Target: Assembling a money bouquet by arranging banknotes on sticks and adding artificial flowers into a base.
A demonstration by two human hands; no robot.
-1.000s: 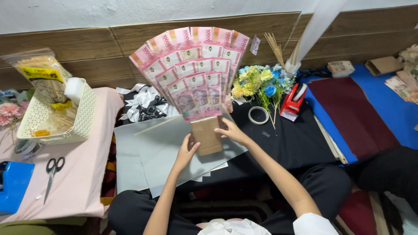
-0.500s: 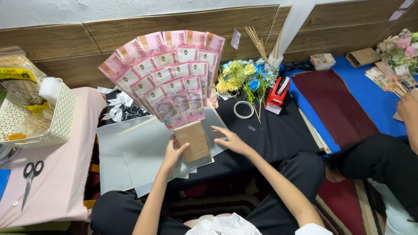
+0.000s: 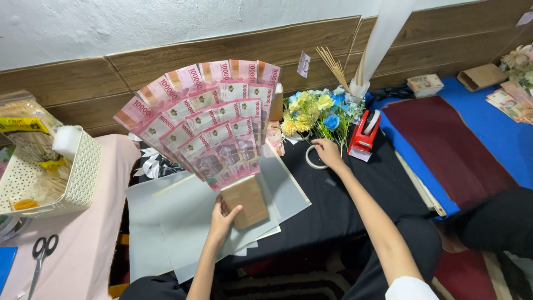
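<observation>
One hand only, the left hand (image 3: 224,215), held the fan of pink banknotes (image 3: 208,125) upright, its fingers clasped on the brown cardboard handle (image 3: 246,201) above the grey paper sheets (image 3: 166,222), so the wide, top-heavy fan could tip or slip from this single grip. Farther away, the right hand (image 3: 327,154) rested with loose fingers on the white tape ring (image 3: 312,159) on the black cloth, just beside the artificial flowers (image 3: 316,111) and the red tape dispenser (image 3: 363,133), and a careless pull could knock them over.
</observation>
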